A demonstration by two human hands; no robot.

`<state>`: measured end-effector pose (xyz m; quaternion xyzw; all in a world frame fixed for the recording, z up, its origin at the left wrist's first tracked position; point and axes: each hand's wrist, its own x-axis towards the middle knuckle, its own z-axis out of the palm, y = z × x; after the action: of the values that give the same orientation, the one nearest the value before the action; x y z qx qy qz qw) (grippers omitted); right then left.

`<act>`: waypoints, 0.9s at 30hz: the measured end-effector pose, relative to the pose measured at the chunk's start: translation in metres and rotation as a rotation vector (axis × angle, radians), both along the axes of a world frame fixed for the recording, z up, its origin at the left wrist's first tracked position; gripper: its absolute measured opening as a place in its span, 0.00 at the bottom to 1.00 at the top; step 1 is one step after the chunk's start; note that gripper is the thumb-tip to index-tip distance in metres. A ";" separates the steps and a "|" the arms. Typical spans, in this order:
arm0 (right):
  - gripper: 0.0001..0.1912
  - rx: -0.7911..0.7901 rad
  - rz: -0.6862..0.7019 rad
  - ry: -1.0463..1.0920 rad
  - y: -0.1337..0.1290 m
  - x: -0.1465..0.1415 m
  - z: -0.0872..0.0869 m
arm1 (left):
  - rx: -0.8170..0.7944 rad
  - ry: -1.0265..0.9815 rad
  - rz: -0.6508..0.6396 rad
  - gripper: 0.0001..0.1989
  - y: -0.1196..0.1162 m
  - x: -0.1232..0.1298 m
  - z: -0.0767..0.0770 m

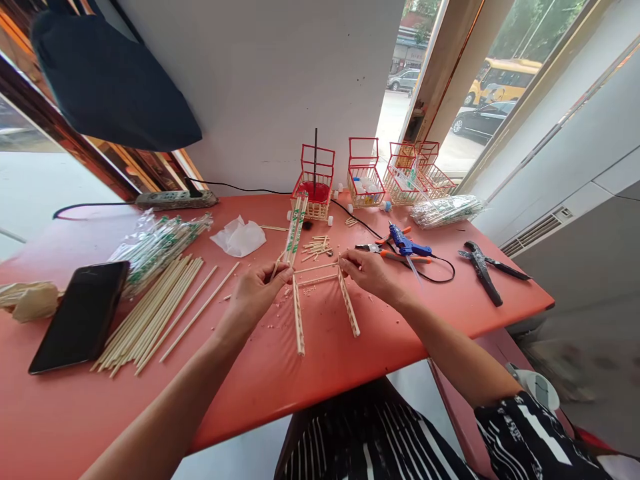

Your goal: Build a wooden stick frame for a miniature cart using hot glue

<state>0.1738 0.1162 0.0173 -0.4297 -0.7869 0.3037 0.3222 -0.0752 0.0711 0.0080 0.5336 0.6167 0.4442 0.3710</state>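
A small frame of wooden sticks (299, 320) spans the gap between my hands, its two ridged side pieces slanting toward me. My left hand (260, 288) pinches its far left corner, thumb and fingers closed. At the far right corner, my right hand (369, 270) has thumb and fingertips closed on the frame. Thin crossbars join the sides at the far end. Just beyond lie paper-wrapped chopsticks (296, 227) with green print and a pile of short cut sticks (317, 248).
On the red table (360, 360) are bare chopsticks (150, 313), a phone (80, 317), wrapped chopsticks (165, 243) and a plastic bag (239, 237) at left. A blue glue gun (407, 243), pliers (483, 273) and their cords lie right. Small red-rimmed stick carts (365, 190) line the back.
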 end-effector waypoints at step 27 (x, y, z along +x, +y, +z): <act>0.13 0.018 -0.004 -0.020 0.020 -0.004 -0.003 | 0.077 0.071 0.070 0.20 0.015 -0.003 -0.010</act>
<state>0.1699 0.1357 0.0146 -0.4316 -0.7919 0.2917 0.3187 -0.0777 0.0862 -0.0019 0.5409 0.6305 0.4610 0.3122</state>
